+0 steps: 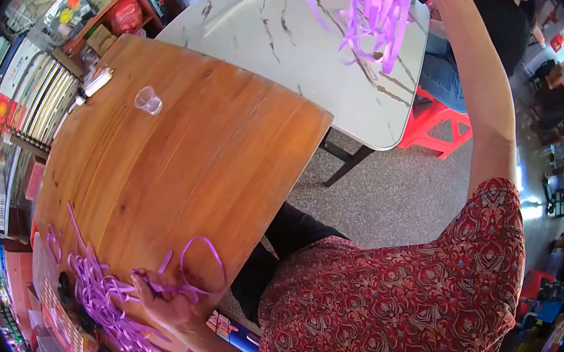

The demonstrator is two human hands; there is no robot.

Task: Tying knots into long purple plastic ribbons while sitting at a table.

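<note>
At the wooden tabletop's (pixel 182 145) near edge, the left hand (pixel 162 299) pinches looping thin purple plastic strips (pixel 198 270); their loose heap (pixel 94 294) lies just left. The right hand is out of view.

Purple ribbons (pixel 104 295); brown wood table (pixel 181 152); white marbled table (pixel 296 40) w/ dark veins; red stool (pixel 438 127).

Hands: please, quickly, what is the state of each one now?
Left hand: closed on purple ribbon strips at the wooden table edge.
Right hand: raised out of the frame top, beside a hanging purple ribbon bundle; cannot be told.
</note>
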